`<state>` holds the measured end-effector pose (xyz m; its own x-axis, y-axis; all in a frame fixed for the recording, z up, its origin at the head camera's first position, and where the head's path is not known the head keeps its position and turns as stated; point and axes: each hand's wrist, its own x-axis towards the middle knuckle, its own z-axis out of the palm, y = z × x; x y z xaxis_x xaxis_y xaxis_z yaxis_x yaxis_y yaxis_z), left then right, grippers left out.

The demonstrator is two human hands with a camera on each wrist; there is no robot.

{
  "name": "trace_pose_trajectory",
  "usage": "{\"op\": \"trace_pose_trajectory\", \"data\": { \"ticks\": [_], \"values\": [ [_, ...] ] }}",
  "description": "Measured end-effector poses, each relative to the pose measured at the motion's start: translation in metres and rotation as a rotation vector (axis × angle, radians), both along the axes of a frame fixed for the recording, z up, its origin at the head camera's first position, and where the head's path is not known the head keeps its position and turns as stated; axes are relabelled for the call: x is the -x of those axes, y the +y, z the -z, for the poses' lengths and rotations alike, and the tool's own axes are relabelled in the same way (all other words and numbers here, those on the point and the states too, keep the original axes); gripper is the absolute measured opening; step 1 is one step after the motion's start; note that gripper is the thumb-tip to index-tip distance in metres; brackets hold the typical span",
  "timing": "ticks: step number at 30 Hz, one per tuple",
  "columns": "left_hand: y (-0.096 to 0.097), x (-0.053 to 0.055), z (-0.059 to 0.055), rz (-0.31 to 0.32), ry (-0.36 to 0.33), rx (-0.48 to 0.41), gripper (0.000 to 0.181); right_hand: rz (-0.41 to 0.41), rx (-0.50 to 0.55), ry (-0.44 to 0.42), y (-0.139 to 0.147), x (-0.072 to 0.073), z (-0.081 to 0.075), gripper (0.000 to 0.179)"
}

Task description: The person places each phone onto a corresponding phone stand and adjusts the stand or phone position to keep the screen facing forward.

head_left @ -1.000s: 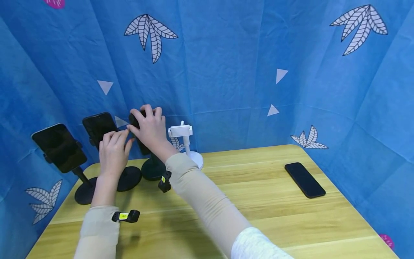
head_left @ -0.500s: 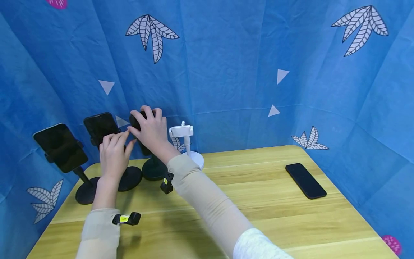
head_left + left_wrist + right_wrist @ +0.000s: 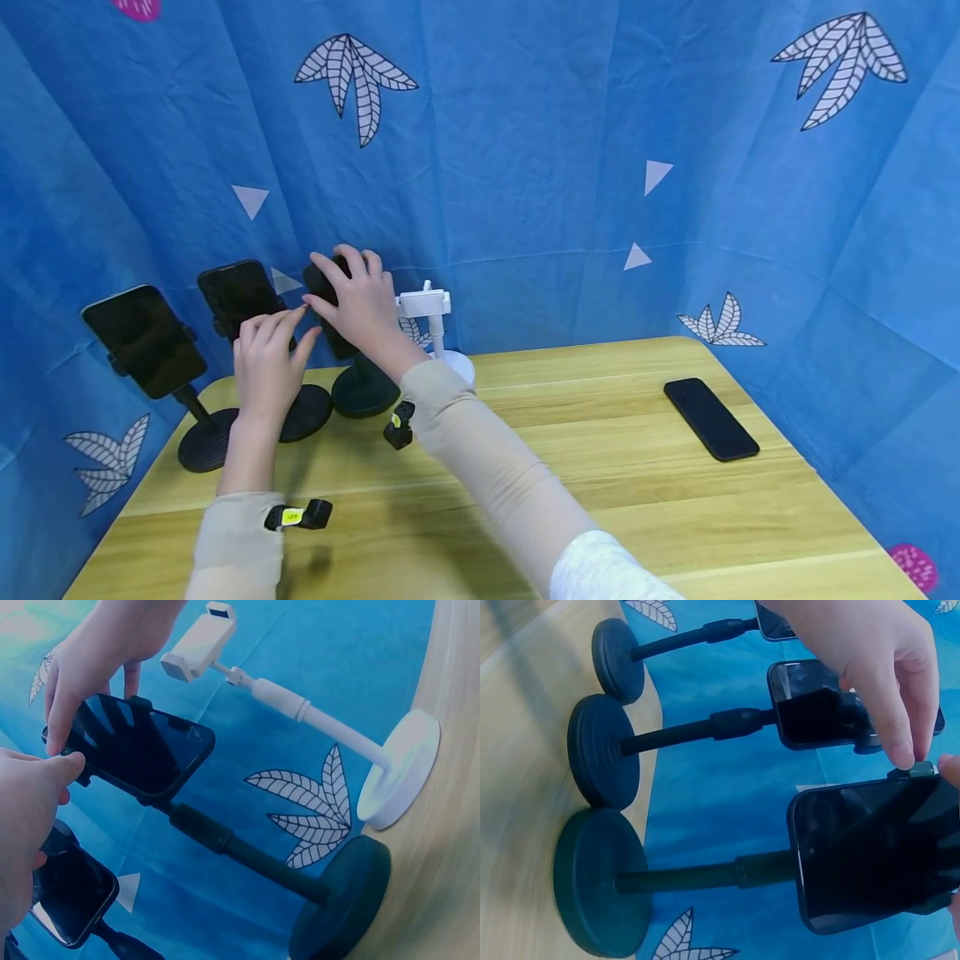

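A black phone (image 3: 877, 851) sits sideways-clamped in the holder of a dark green phone stand (image 3: 600, 881). My right hand (image 3: 362, 300) reaches over the top of this phone and grips the holder's sides, thumb on the left and fingers across the screen's upper end. Against the holder's left clamp arm (image 3: 913, 771), my left hand (image 3: 266, 358) pinches with thumb and fingertips. In the left wrist view the right hand's fingers (image 3: 64, 712) straddle the phone's upper end, close to the left thumb. The exact contact of the left fingertips is partly hidden.
Two black stands holding phones (image 3: 144, 342) (image 3: 240, 296) are at the left. A white phone stand (image 3: 425, 304) with an unoccupied holder is just right of the green one. Another black phone (image 3: 711, 419) lies flat on the right of the wooden table (image 3: 600, 450). Blue cloth hangs behind.
My right hand and forearm have shifted slightly to the right, and a little more of the phone shows. My left hand stays beside the holder. The whole head view has drifted slightly.
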<state>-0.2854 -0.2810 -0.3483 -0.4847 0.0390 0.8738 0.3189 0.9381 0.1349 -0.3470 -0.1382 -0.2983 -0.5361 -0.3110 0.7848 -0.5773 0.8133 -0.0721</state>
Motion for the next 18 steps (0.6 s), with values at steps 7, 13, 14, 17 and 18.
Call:
{"op": "trace_pose_trajectory", "data": {
  "ticks": [7, 13, 14, 17, 18],
  "values": [
    [0.005, -0.007, -0.001, 0.007, -0.043, -0.029, 0.044, -0.028, 0.023, 0.053, 0.007, 0.001, 0.003, 0.056],
    [0.008, -0.012, 0.0, 0.011, -0.052, -0.05, 0.044, -0.049, 0.055, 0.086, 0.017, 0.002, 0.004, 0.052],
    [0.008, -0.012, 0.0, 0.011, -0.052, -0.053, 0.044, -0.05, 0.058, 0.086, 0.019, 0.002, 0.005, 0.052],
    [0.011, -0.015, 0.0, 0.016, -0.046, -0.059, 0.043, -0.046, 0.063, 0.081, 0.028, 0.001, 0.006, 0.051],
    [0.012, -0.016, 0.0, 0.02, -0.04, -0.06, 0.042, -0.041, 0.063, 0.081, 0.031, 0.0, 0.007, 0.051]
  ]
}}
